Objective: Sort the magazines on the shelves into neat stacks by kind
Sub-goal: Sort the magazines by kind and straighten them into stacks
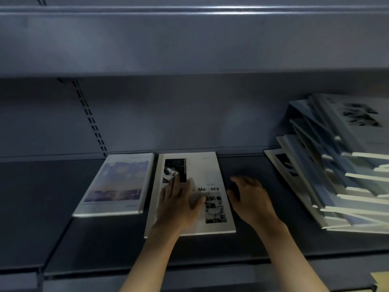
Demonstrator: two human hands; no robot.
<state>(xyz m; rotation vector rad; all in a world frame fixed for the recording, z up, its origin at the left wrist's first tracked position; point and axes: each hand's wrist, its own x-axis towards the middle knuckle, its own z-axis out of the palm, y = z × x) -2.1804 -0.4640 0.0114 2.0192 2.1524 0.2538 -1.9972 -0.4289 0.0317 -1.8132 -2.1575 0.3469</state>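
A white magazine (210,169) with black photos and the word "Memory" lies flat in the middle of the grey shelf (42,199). My left hand (177,201) rests flat on its cover with straight fingers. My right hand (250,199) hovers just off the magazine's right edge, fingers loosely curled, holding nothing. To the left lies a magazine with a bluish-purple picture cover (117,184). At the right, an untidy slanted pile of several magazines (336,165) leans toward the back wall.
The shelf above (189,43) overhangs close over the work area. A slotted upright (90,116) runs down the back panel at the left. A yellowish object (381,280) shows at the lower right corner.
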